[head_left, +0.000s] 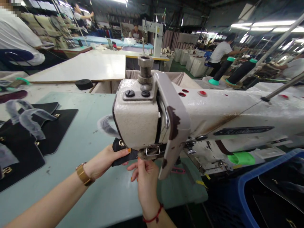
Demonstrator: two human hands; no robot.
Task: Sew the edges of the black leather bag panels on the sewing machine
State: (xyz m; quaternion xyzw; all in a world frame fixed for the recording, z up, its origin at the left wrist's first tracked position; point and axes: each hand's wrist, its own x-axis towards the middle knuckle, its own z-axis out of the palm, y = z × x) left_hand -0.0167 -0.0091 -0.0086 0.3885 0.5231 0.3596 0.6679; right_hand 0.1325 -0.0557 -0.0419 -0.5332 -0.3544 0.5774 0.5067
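Note:
My left hand (112, 158), with a gold watch on its wrist, grips a black leather piece (117, 147) between thumb and fingers. A gold metal fitting (122, 143) shows on that piece, and a translucent white strip (106, 125) stands out behind it. The far part of the piece is hidden by the head of a white sewing machine (137, 120). Under that head, my right hand (146, 175) has its fingertips pinched close by the needle area and the leather's right end. Whatever sits between those fingertips is too small to make out.
Several black leather pieces (59, 129) with gold fittings and translucent strips lie on the green table (95, 190) at left. A blue basket (242, 193) with black pieces stands at lower right. Thread cones (241, 74) rise behind the machine. Other people work farther back and at left.

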